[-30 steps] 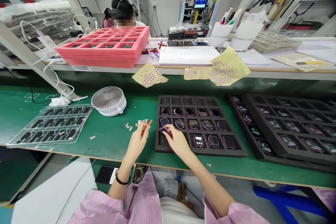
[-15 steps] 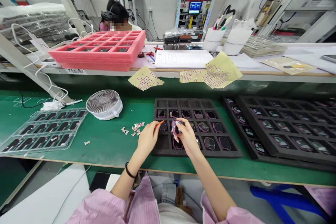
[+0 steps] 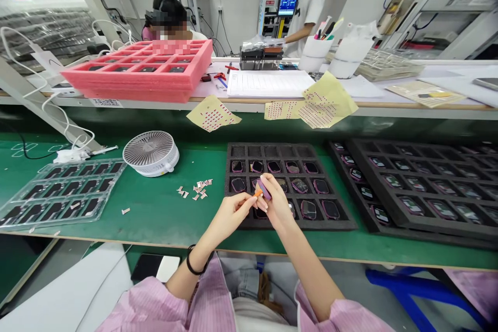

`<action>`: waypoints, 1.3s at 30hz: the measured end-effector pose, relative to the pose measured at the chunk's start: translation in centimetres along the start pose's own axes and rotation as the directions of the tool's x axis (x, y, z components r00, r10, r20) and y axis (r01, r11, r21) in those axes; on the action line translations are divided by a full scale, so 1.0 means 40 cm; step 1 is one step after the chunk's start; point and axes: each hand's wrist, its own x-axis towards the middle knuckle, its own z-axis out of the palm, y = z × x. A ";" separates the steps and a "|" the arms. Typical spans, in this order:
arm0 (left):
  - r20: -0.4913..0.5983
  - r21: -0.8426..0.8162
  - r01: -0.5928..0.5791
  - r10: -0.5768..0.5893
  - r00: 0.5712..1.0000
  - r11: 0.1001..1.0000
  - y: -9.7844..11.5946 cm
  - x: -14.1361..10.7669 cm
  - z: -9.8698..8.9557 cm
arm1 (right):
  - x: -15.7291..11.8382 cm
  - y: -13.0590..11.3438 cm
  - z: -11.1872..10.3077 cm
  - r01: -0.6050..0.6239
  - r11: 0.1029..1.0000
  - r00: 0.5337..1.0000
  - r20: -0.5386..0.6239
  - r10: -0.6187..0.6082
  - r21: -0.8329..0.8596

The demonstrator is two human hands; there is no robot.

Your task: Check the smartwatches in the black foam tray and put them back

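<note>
My right hand [image 3: 278,205] is closed around a purple-edged watch case [image 3: 265,189], tilted up on its side. My left hand [image 3: 233,211] pinches a thin orange stick-like tool [image 3: 258,193], its tip against or very near the case; fingers hide the exact contact. Both hands are above the front part of a black foam tray [image 3: 338,224]. Several purple-rimmed watch cases, such as one at the right [image 3: 321,186], lie in its pockets, while the back row of pockets holds none. Small pinkish-silver pieces [image 3: 200,187] are scattered on the green bench to the left.
A white round fan [image 3: 151,153] stands behind the small pieces. At far left lies a clear plastic tray [image 3: 112,187] of dark parts. More black foam trays [image 3: 392,231] overlap at right. Yellow dotted sheets [image 3: 213,114] hang from the shelf edge. Two people are beyond the shelf.
My left hand has moved right, bringing the orange tool to the watch case. My right hand has turned the case more edge-on. A person in the background has shifted left.
</note>
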 end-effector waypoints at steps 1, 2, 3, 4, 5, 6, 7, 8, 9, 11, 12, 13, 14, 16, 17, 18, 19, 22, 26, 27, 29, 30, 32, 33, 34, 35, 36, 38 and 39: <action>0.009 -0.015 0.013 -0.013 1.000 1.000 0.001 0.000 -0.003 | 0.000 0.000 -0.002 0.004 1.000 1.000 0.002 -0.004 -0.012; 0.024 -0.035 0.030 -0.029 0.999 0.999 0.002 0.001 -0.007 | 0.000 -0.001 -0.003 0.005 1.000 1.000 0.010 -0.005 -0.022; 0.046 -0.056 0.046 -0.044 0.998 0.997 0.003 0.001 -0.010 | -0.001 -0.001 -0.004 0.003 1.000 1.000 0.025 -0.002 -0.027; 0.070 -0.078 0.059 -0.054 0.996 0.995 0.004 0.002 -0.013 | -0.002 -0.002 -0.004 -0.007 1.000 0.999 0.048 0.008 -0.021; 0.092 -0.099 0.068 -0.059 0.994 0.993 0.004 0.002 -0.016 | -0.003 -0.002 -0.004 -0.028 1.000 0.997 0.077 0.028 -0.002; 0.108 -0.118 0.072 -0.059 0.992 0.990 0.004 0.002 -0.017 | -0.003 -0.002 -0.002 -0.062 0.998 0.992 0.109 0.058 0.032; 0.115 -0.138 0.072 -0.056 0.992 0.988 0.003 0.002 -0.017 | -0.004 -0.001 0.000 -0.105 0.992 0.986 0.140 0.094 0.076; 0.117 -0.159 0.069 -0.050 0.992 0.985 0.002 0.001 -0.015 | -0.004 0.001 0.003 -0.152 0.981 0.977 0.169 0.130 0.122; 0.112 -0.179 0.065 -0.045 0.993 0.982 0.002 -0.001 -0.013 | -0.004 0.003 0.005 -0.193 0.967 0.968 0.191 0.161 0.165; 0.093 -0.215 0.055 -0.035 0.995 0.975 0.001 -0.004 -0.006 | -0.001 0.008 0.009 -0.236 0.943 0.960 0.206 0.189 0.233; 0.081 -0.229 0.048 -0.031 0.996 0.972 0.000 -0.005 -0.002 | 0.001 0.010 0.010 -0.239 0.937 0.961 0.203 0.190 0.256; 0.067 -0.237 0.043 -0.028 0.997 0.970 0.000 -0.006 0.000 | 0.004 0.013 0.011 -0.237 0.933 0.963 0.196 0.187 0.272; 0.054 -0.243 0.039 -0.027 0.998 0.969 0.000 -0.007 0.001 | 0.007 0.015 0.012 -0.233 0.931 0.965 0.188 0.184 0.282; 0.019 -0.249 0.034 -0.030 0.999 0.968 0.000 -0.005 0.000 | 0.010 0.017 0.013 -0.225 0.933 0.967 0.179 0.180 0.280; -0.008 -0.253 0.031 -0.034 0.999 0.967 -0.002 -0.002 -0.001 | 0.010 0.019 0.014 -0.216 0.938 0.970 0.172 0.174 0.270; -0.041 -0.258 0.028 -0.040 0.998 0.966 -0.004 0.001 -0.002 | 0.008 0.022 0.016 -0.201 0.946 0.973 0.159 0.165 0.253; -0.074 -0.261 0.025 -0.046 0.996 0.965 -0.006 0.004 -0.003 | 0.005 0.026 0.018 -0.181 0.956 0.978 0.142 0.151 0.231; -0.150 -0.263 0.009 -0.050 0.987 0.965 -0.017 0.013 0.001 | -0.011 0.045 0.029 -0.105 0.986 0.993 0.070 0.096 0.131; -0.139 -0.287 0.045 -0.088 0.986 0.957 -0.028 0.012 -0.002 | -0.021 0.059 0.025 0.019 0.999 1.000 0.015 -0.019 -0.039; -0.128 -0.304 0.070 -0.113 0.985 0.950 -0.031 0.008 -0.012 | -0.019 0.056 0.017 0.064 0.995 0.998 -0.006 -0.064 -0.079; -0.136 -0.314 0.107 -0.157 0.978 0.943 -0.041 -0.001 -0.046 | -0.012 0.046 -0.003 0.170 0.967 0.980 -0.069 -0.186 -0.189; -0.161 -0.289 0.115 -0.167 0.973 0.950 -0.049 -0.006 -0.069 | -0.009 0.042 -0.014 0.224 0.935 0.962 -0.089 -0.256 -0.275; -0.237 -0.136 0.123 -0.153 0.959 0.983 -0.071 -0.015 -0.119 | -0.008 0.043 -0.028 0.294 0.814 0.930 -0.044 -0.364 -0.501; -0.280 -0.024 0.125 -0.127 0.951 0.992 -0.084 -0.020 -0.143 | -0.011 0.051 -0.030 0.314 0.723 0.923 0.018 -0.385 -0.616; -0.324 0.101 0.139 -0.099 0.941 0.985 -0.097 -0.024 -0.164 | -0.015 0.063 -0.029 0.329 0.617 0.919 0.092 -0.384 -0.715; -0.367 0.219 0.167 -0.078 0.927 0.961 -0.109 -0.028 -0.181 | -0.020 0.078 -0.025 0.345 0.509 0.917 0.166 -0.364 -0.789; -0.399 0.318 0.199 -0.060 0.915 0.927 -0.119 -0.033 -0.195 | -0.025 0.095 -0.020 0.362 0.404 0.913 0.232 -0.337 -0.840; -0.437 0.456 0.264 -0.045 0.898 0.850 -0.134 -0.040 -0.212 | -0.036 0.126 -0.008 0.400 0.226 0.901 0.336 -0.274 -0.888; -0.447 0.499 0.292 -0.046 0.893 0.816 -0.138 -0.043 -0.216 | -0.041 0.135 -0.004 0.417 0.154 0.894 0.373 -0.246 -0.896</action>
